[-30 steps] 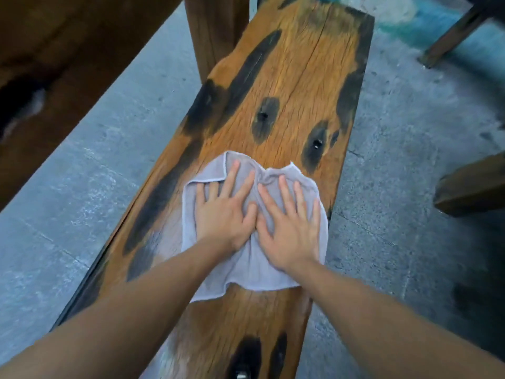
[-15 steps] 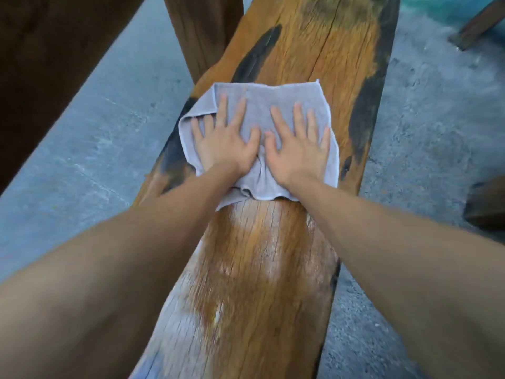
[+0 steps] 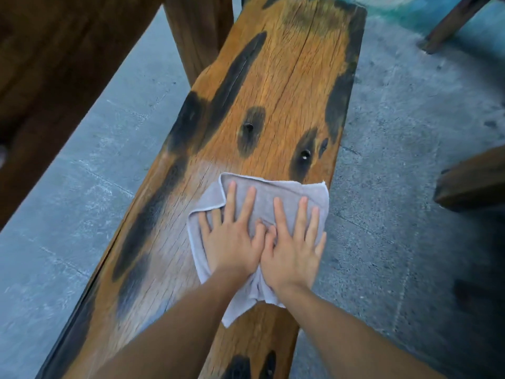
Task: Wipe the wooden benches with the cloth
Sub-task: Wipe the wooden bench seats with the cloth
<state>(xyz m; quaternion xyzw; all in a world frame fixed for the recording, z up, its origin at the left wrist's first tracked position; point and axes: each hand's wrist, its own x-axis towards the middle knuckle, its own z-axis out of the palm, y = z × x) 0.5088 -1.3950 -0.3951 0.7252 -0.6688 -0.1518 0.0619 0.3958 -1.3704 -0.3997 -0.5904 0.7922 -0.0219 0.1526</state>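
A long wooden bench (image 3: 273, 91) with orange grain, dark patches and two knot holes runs away from me through the middle of the view. A pale grey cloth (image 3: 273, 191) lies on its top toward the right edge, just short of the knot holes, with one corner folded over. My left hand (image 3: 232, 242) and my right hand (image 3: 292, 247) press flat on the cloth side by side, fingers spread and thumbs touching. A dull damp film covers the wood to the left of the cloth.
A dark wooden table (image 3: 54, 64) and its leg (image 3: 199, 31) stand close on the left. The end of another bench (image 3: 472, 181) juts in at the right, and a slanted wooden leg (image 3: 451, 23) shows at top right. Grey concrete floor (image 3: 396, 160) surrounds the bench.
Both hands slid the cloth forward over the knot holes, then drew it back toward me. It now lies just below the knots again, nearer the right edge.
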